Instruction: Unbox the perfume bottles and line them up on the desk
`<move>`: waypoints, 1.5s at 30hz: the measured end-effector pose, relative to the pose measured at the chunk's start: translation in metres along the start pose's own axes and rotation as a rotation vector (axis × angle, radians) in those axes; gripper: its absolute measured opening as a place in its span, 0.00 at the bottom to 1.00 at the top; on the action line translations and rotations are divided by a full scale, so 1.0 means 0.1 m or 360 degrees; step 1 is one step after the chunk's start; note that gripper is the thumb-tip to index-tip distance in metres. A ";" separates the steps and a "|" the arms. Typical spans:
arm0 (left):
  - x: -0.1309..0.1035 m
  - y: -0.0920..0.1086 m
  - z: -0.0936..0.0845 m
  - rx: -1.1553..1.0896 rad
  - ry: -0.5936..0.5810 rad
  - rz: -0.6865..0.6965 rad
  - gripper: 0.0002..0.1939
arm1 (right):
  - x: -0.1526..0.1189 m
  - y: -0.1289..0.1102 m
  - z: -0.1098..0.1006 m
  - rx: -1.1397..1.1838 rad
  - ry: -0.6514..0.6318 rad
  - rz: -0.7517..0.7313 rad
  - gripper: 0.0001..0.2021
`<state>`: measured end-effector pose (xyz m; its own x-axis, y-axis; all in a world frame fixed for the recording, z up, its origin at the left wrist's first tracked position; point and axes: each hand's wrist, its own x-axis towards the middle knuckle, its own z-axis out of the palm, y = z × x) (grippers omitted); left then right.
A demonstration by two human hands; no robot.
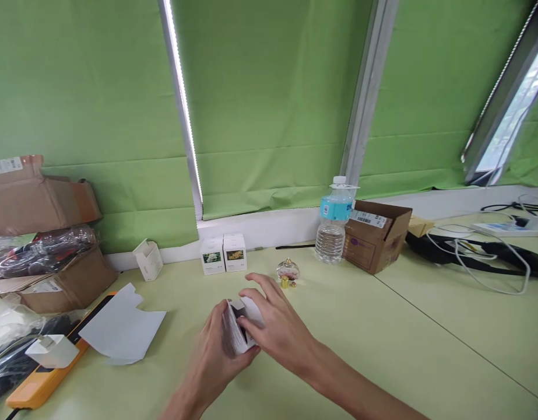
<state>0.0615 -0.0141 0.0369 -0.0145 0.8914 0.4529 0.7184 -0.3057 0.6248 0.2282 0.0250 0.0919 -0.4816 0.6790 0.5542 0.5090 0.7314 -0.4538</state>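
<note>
On my feed, a small white box (252, 310), its top open on a dark inside, was held above the near part of the tabletop (365, 332). I had the left hand (215, 349) wrapped around its left side, and the right hand (281, 328) closed over its other side, thumb at the opening. Just beyond the right fingers I saw a round glass bottle (288, 269) with a gold cap (285, 282) in front of it. Farther back, two printed white cartons (213, 256) stood side by side. A water bottle (331, 230) stood beside a brown cardboard box (368, 248) to the right; torn white paper (124, 326) lay leftward.
</note>
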 end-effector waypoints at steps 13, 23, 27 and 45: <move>0.00 -0.03 -0.01 0.0085 -0.0069 0.0075 0.36 | 0.03 -0.09 -0.16 0.0373 -0.0403 0.0294 0.13; -0.01 -0.03 0.00 0.0080 -0.0045 0.0062 0.35 | -0.04 -0.10 -0.14 -0.0178 -0.0470 -0.0111 0.08; 0.00 0.01 -0.02 -0.0004 -0.0089 0.0062 0.35 | -0.02 -0.09 -0.16 -0.0132 -0.0486 -0.0059 0.09; -0.02 0.06 -0.01 -0.0079 -0.0282 0.0207 0.39 | -0.05 0.07 0.00 -0.0313 -0.0619 -0.0222 0.02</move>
<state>0.0649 -0.0179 0.0409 0.2016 0.8871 0.4153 0.6710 -0.4340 0.6012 0.2344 0.0265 0.0857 -0.7680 0.5759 0.2804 0.5281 0.8170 -0.2316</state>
